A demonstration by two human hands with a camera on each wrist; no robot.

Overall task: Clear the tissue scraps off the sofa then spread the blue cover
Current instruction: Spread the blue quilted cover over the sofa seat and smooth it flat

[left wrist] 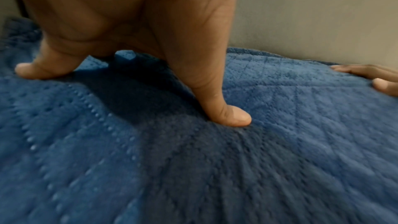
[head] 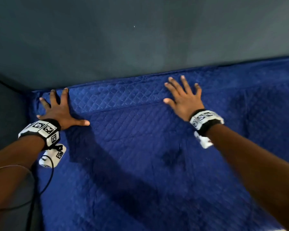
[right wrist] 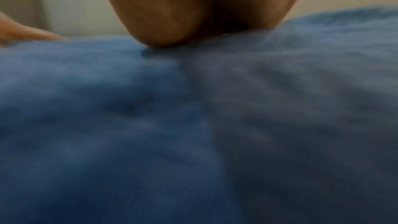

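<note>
The quilted blue cover (head: 140, 155) lies spread over the sofa seat, its far edge against the grey backrest (head: 123, 39). My left hand (head: 58, 107) presses flat on the cover's far left corner with fingers spread. My right hand (head: 183, 95) lies flat with spread fingers on a raised fold of the cover near the backrest. In the left wrist view my left hand (left wrist: 133, 67) presses thumb and fingertips into the cover (left wrist: 193, 159). The right wrist view is blurred: my palm (right wrist: 193, 28) rests on the cover (right wrist: 172, 125). No tissue scraps are in view.
The grey sofa armrest (head: 7, 105) rises at the left beside the cover. A black cable (head: 47, 180) hangs from my left wrist. A long crease (head: 123, 109) runs across the cover between my hands.
</note>
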